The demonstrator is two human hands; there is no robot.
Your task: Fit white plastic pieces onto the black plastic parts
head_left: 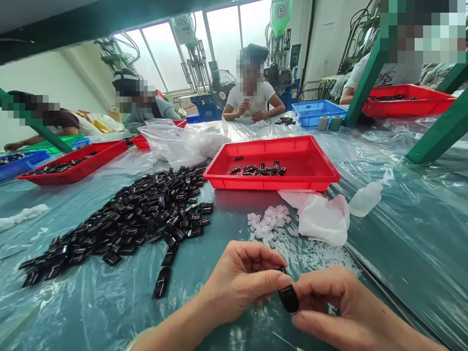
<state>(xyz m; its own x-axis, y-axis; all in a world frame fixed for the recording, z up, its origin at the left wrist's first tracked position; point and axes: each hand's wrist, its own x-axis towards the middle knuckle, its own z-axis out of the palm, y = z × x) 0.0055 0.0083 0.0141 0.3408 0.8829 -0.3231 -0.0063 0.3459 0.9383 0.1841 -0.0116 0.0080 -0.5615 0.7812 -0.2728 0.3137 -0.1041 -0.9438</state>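
At the near edge of the plastic-covered table point(91, 302), my left hand point(237, 285) and right hand point(340, 307) pinch one black piece point(288, 297) between fingertips — lifted close for a good look — beside the black pile point(127, 219).

The pile of small parts point(124, 224) lies left of the tray point(310, 168), and the cloth point(321, 219) lies in front of it.

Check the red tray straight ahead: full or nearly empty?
Nearly empty: the red tray holds only a small cluster of black parts; most of its floor shows bare.
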